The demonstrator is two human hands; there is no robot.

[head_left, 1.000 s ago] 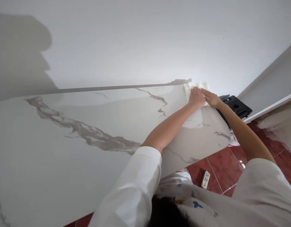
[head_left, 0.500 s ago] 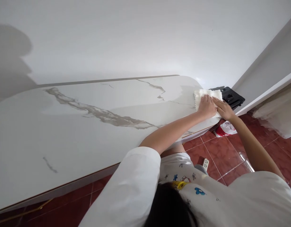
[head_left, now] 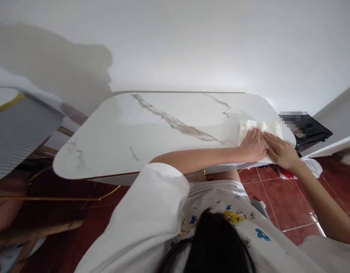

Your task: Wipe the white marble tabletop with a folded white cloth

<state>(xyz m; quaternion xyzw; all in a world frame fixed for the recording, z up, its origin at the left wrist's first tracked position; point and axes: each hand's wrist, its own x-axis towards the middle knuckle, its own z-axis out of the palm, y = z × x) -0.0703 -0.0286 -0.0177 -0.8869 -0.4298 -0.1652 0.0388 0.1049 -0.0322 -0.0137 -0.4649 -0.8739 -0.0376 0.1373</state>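
Observation:
A white cloth (head_left: 250, 124) with a scalloped edge lies on the right end of a white marble-patterned tabletop (head_left: 115, 140). Pressing it down, my left hand (head_left: 253, 145) has its fingers closed together over the cloth's middle. My right hand (head_left: 281, 151) reaches in from the right, its fingers together on the cloth and their tips touching or nearly touching my left hand. Part of the cloth is hidden under both hands. Grey-brown veins run across the tabletop's pattern.
A white wall (head_left: 175, 45) rises behind the table. Beyond its right end is a black object (head_left: 314, 131), partly blurred out. A red and white bag (head_left: 287, 174) lies on the red tiled floor (head_left: 288, 201). At left stand a grey ribbed panel (head_left: 24, 132) and a gold bar (head_left: 63, 198).
The view has swung left, showing the table's left end and the ribbed panel. Both hands remain on the cloth, which is now farther from the table's right end.

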